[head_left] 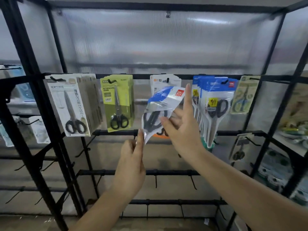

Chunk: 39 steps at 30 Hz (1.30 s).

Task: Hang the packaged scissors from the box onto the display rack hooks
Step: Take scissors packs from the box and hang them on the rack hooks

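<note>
Before the rack (116, 132), hands (180, 129) on packet (162, 104)

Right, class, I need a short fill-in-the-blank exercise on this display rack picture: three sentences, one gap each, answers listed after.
1. The left hand pinches the bottom corner of a scissors pack with a ____ and white header.
2. The yellow-green pack on the hook carries the printed English word ____ above GRIP.
3. Both hands hold a single pack in front of the black ____, whose lower hooks hold nothing.

Answers: blue; SCISSORS; rack
</note>
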Each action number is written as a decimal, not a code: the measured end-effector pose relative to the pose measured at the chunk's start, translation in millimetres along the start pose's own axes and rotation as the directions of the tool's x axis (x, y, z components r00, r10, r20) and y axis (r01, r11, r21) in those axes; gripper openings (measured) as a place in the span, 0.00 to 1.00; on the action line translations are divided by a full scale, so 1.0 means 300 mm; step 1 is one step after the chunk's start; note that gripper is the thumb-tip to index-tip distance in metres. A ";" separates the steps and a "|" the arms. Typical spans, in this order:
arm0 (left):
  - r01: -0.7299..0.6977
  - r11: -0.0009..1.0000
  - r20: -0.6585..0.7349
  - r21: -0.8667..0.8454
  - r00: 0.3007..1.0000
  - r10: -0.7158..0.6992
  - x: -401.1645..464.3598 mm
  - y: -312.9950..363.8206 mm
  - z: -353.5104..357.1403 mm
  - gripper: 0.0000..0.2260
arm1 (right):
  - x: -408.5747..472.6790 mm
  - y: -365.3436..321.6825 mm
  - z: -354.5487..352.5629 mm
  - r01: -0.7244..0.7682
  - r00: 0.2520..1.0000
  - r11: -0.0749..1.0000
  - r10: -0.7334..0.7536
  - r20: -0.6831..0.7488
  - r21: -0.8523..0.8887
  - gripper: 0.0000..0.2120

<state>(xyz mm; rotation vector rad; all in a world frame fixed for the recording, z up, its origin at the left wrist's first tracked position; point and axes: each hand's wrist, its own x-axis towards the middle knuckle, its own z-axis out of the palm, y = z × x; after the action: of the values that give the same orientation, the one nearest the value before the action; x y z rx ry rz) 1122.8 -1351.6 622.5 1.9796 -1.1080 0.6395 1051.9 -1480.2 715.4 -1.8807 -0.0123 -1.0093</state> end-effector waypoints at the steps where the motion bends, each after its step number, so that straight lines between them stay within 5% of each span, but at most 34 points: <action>1: -0.031 0.997 0.009 0.075 1.000 0.030 -0.003 0.006 0.018 0.42 | -0.005 0.011 -0.020 -0.003 0.999 1.000 0.002 -0.032 -0.028 0.44; 9: -0.185 0.942 0.182 0.280 0.974 0.137 0.062 0.175 0.157 0.45 | 0.014 0.093 -0.241 -0.152 0.974 0.988 0.154 -0.163 0.024 0.43; 13: -0.166 0.899 0.362 0.404 0.932 0.009 0.149 0.301 0.175 0.35 | 0.064 0.107 -0.378 -0.162 0.976 0.986 0.156 -0.153 -0.030 0.42; 21: -0.189 0.820 0.324 0.541 0.946 0.004 0.267 0.406 0.234 0.29 | 0.169 0.086 -0.590 -0.215 0.976 0.932 0.196 -0.093 -0.290 0.35; 36: -0.083 0.874 0.294 0.479 0.953 -0.071 0.246 0.468 0.233 0.27 | 0.205 0.124 -0.592 -0.264 0.957 0.892 0.291 0.018 -0.366 0.34; 39: -0.067 0.875 0.297 0.479 0.951 -0.089 0.234 0.455 0.224 0.27 | 0.179 0.124 -0.587 -0.197 0.972 0.831 0.236 0.010 -0.519 0.32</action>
<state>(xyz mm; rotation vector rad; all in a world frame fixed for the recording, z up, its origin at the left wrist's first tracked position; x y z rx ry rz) 1043.3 -1485.0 685.1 2.5905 -1.2023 0.6611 990.6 -1653.1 756.0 -2.3409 0.4657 -0.8338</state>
